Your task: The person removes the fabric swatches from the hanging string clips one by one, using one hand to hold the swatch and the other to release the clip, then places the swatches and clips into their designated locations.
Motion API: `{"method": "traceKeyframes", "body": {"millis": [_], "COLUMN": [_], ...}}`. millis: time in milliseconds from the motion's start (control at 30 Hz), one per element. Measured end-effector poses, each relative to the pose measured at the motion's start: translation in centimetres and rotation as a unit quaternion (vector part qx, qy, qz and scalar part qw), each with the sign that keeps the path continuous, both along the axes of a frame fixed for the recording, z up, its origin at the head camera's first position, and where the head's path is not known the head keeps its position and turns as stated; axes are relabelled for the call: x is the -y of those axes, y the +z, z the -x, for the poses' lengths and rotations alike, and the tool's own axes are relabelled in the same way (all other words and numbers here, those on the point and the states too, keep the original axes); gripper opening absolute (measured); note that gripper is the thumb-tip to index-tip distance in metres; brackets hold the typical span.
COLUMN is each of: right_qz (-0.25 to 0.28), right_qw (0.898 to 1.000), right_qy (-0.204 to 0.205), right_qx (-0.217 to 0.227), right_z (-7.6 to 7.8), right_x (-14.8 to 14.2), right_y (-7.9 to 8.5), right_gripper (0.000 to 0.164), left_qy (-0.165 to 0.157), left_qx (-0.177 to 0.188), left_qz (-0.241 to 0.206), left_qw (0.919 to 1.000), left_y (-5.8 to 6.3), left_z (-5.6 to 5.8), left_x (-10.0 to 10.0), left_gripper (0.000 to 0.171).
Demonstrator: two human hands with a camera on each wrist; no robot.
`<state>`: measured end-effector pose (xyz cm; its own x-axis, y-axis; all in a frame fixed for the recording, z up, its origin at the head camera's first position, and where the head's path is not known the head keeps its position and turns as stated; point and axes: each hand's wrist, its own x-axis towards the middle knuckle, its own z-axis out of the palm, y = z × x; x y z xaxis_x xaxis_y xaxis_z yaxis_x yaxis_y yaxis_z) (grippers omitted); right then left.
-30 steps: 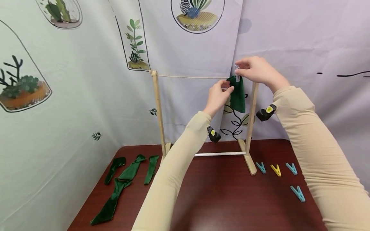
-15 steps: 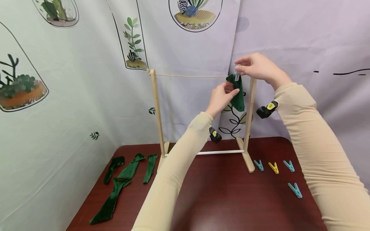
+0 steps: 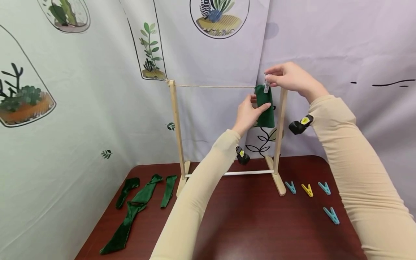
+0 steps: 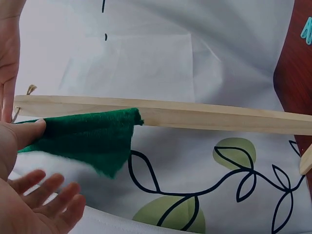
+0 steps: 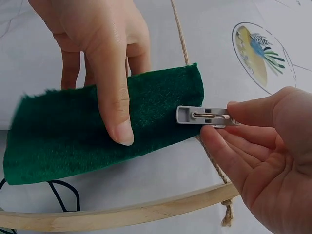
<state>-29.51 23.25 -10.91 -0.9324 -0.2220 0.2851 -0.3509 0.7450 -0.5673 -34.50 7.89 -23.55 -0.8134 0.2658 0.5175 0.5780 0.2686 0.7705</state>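
A green velvet cloth (image 3: 265, 115) hangs over the line (image 3: 214, 86) near its right end. My right hand (image 3: 291, 80) pinches a pale grey clothespin (image 5: 190, 115) between thumb and fingers, with its jaws over the cloth's upper edge at the line. My left hand (image 3: 248, 112) is at the cloth's left side. Its thumb (image 5: 114, 107) lies straight across the cloth's front, and its fingers (image 4: 53, 190) are spread behind, apart from the cloth in the left wrist view.
The line runs between the posts of a wooden stand (image 3: 278, 137) on a dark red table (image 3: 247, 224). Several green cloth pieces (image 3: 144, 193) lie at left. Blue clothespins (image 3: 331, 215) and a yellow clothespin (image 3: 307, 190) lie at right. A printed curtain hangs behind.
The cloth twisted and narrowed half a second ago; now it hangs flat and wide. My left thumb has moved right across its front. The right hand has stayed at the line with the clothespin.
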Motion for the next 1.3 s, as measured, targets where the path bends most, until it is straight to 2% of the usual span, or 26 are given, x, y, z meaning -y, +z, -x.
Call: {"method": "traceKeyframes", "body": {"millis": [200, 333, 467, 633, 867, 1300], "right_qz": [0.004, 0.006, 0.0, -0.011, -0.031, -0.007], "right_qw": [1.0, 1.0, 1.0, 1.0, 0.997, 0.99], "right_qy": [0.002, 0.003, 0.005, -0.001, -0.033, -0.052], "right_qx": [-0.001, -0.002, -0.008, -0.021, -0.064, -0.132], "right_z": [-0.1, -0.2, -0.3, -0.3, -0.2, -0.5], "right_x": [0.0, -0.1, 0.0, 0.0, 0.7, 1.3], "right_y": [0.2, 0.4, 0.4, 0.3, 0.0, -0.5], "right_gripper": [0.055, 0.055, 0.054, 0.052, 0.045, 0.03], "left_qy": [-0.007, 0.002, 0.013, 0.01, 0.009, -0.004], "left_qx": [-0.027, -0.042, -0.04, -0.033, -0.041, -0.035], "left_qz": [0.01, 0.015, 0.015, 0.019, 0.026, 0.018], "left_qw": [0.9996, 0.999, 0.999, 0.9992, 0.9988, 0.9992], "left_y": [0.2, 0.4, 0.4, 0.5, 0.5, 0.5], "left_z": [-0.1, 0.0, 0.0, 0.0, -0.3, -0.7], "left_x": [0.1, 0.1, 0.3, 0.7, 0.8, 1.2], "left_gripper": [0.027, 0.021, 0.02, 0.023, 0.021, 0.02]}}
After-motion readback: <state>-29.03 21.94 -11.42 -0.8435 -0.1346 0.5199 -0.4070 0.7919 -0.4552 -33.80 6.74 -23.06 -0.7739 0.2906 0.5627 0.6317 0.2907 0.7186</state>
